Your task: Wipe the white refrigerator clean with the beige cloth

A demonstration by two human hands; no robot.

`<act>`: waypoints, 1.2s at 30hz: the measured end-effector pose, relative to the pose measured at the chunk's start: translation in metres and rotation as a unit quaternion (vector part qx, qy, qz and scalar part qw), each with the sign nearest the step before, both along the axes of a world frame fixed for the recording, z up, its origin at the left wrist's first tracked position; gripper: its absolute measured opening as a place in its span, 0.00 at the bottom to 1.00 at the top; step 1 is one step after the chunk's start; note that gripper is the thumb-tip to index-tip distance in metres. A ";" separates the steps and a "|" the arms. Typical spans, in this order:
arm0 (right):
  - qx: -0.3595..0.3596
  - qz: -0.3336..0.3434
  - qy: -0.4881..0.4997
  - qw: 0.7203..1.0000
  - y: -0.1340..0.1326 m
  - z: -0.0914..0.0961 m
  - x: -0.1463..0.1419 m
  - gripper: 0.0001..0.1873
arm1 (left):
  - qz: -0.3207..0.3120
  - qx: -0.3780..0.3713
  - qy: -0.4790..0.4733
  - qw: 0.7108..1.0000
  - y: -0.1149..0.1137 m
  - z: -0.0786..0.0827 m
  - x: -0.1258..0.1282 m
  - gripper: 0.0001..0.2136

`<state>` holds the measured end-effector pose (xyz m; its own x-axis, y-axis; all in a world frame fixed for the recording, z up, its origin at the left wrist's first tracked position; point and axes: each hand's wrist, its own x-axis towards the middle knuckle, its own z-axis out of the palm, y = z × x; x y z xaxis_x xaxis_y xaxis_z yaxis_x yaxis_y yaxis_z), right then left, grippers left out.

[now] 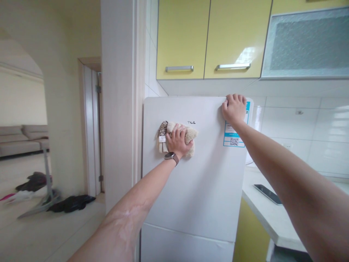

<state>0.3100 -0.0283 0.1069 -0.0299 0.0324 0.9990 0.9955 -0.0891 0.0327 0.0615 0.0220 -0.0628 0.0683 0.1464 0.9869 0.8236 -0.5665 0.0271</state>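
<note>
My left hand (180,143), with a watch (171,156) at its wrist, presses a folded beige cloth (192,135) flat against the upper door of a white refrigerator (191,189). A patterned edge and a white tag show on the cloth's left side. Just above and right of it is the dark TCL lettering, partly covered by the cloth or worn. My right hand (235,108) grips the top edge of the refrigerator door near its right corner, fingers curled over. Beneath that hand a blue and white label (233,141) with a QR code is partly hidden.
Yellow cabinets (182,36) hang just above the refrigerator. A phone (267,194) lies on the white counter (261,214) at right. A door frame (120,109) stands close on the left. Beyond it, black bags (72,203) lie on the floor, and a sofa (19,140) stands farther back.
</note>
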 end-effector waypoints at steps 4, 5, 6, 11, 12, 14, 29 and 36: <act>0.000 0.004 -0.002 1.000 0.001 0.000 0.001 0.22 | 0.000 -0.005 0.003 1.000 -0.001 0.000 0.000 0.28; 0.001 0.005 -0.002 1.000 0.001 0.000 0.001 0.22 | 0.000 -0.005 0.004 1.000 -0.001 0.001 0.000 0.28; 0.000 0.005 -0.001 1.000 0.000 0.000 0.001 0.22 | -0.001 -0.005 0.005 1.000 -0.001 0.001 0.000 0.28; -0.014 -0.005 0.007 1.000 0.000 0.000 0.000 0.22 | -0.004 -0.001 0.003 1.000 -0.001 0.000 0.000 0.28; -0.014 -0.008 0.007 1.000 0.000 0.000 0.000 0.22 | -0.005 0.001 0.002 1.000 -0.001 0.000 0.000 0.28; -0.008 -0.010 0.003 1.000 0.001 0.001 0.001 0.23 | -0.007 0.002 0.002 1.000 -0.001 0.000 0.000 0.28; 0.005 -0.018 -0.015 1.000 0.008 0.001 0.008 0.24 | -0.004 -0.014 0.001 1.000 -0.001 0.000 0.000 0.28; 0.008 -0.020 -0.011 1.000 0.006 0.001 0.006 0.24 | -0.010 -0.005 -0.002 1.000 -0.001 0.000 0.000 0.27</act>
<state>0.3157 -0.0220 0.1079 -0.0509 0.0185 0.9985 0.9903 -0.1289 0.0529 0.0613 0.0211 -0.0630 0.0678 0.1551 0.9856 0.8116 -0.5831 0.0359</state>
